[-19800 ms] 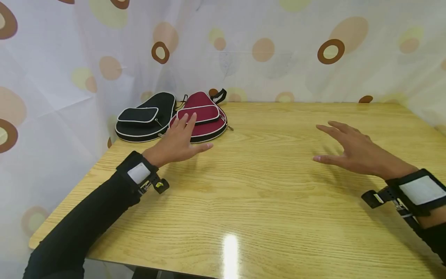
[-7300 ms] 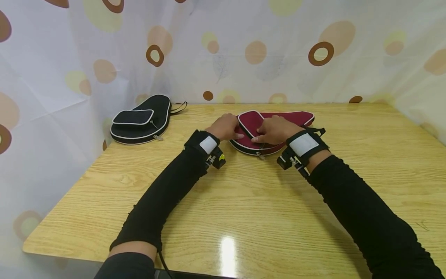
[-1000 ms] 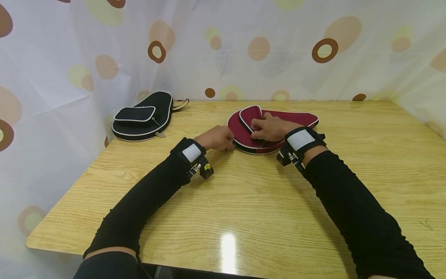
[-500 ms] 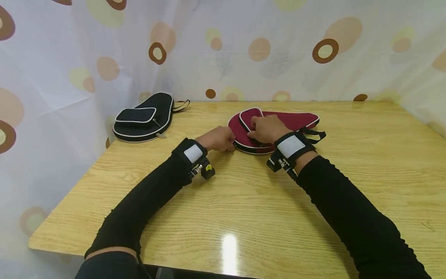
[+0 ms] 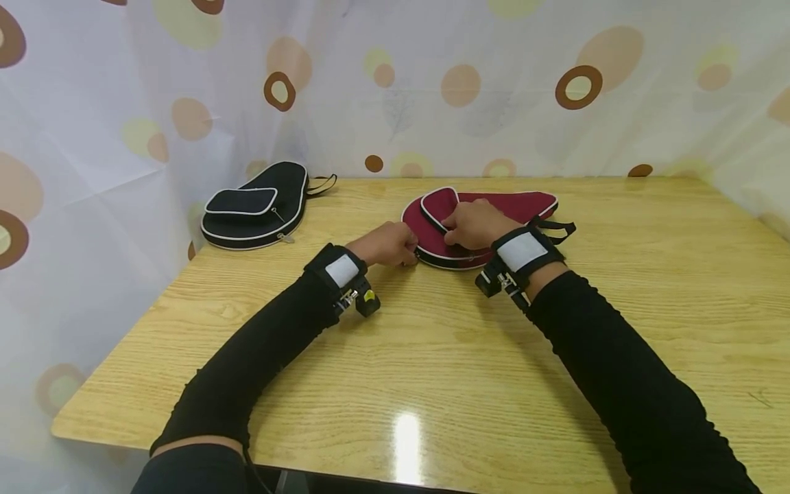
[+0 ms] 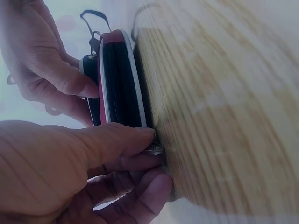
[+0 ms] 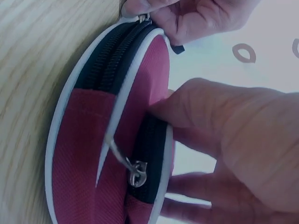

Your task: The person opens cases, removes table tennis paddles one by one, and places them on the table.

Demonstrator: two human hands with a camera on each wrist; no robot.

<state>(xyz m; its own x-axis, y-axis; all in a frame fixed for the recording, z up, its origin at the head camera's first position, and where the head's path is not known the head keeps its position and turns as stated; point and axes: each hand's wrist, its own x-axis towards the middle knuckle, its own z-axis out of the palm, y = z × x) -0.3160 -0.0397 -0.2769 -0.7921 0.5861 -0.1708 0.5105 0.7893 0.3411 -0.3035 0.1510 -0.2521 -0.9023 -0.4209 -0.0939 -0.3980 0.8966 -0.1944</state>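
The dark red table tennis paddle case point(image 5: 518, 202) lies on the table with its narrow end to the right. My left hand point(image 5: 385, 245) is at its rounded left edge, pinching the metal zipper pull point(image 6: 154, 149) between thumb and finger. The black edge zipper point(image 7: 107, 58) looks closed behind the slider. My right hand point(image 5: 478, 224) grips the raised front pocket point(image 5: 441, 204), its thumb on the near side and fingers over the far side. A second metal pull point(image 7: 137, 173) hangs on the pocket's own zipper. In the head view, my right hand covers part of the pocket.
A black paddle case point(image 5: 271, 199) with white piping and a wrist loop lies at the back left of the wooden table point(image 5: 345, 384). A patterned curtain point(image 5: 395, 89) stands behind. The red case's black strap point(image 5: 558, 230) sticks out to the right.
Earlier the red case lay beside the black one; it now lies farther right, turned sideways. Since 7.3 seconds ago, my left hand has come to its front left edge. Lately my right hand shifted slightly left.
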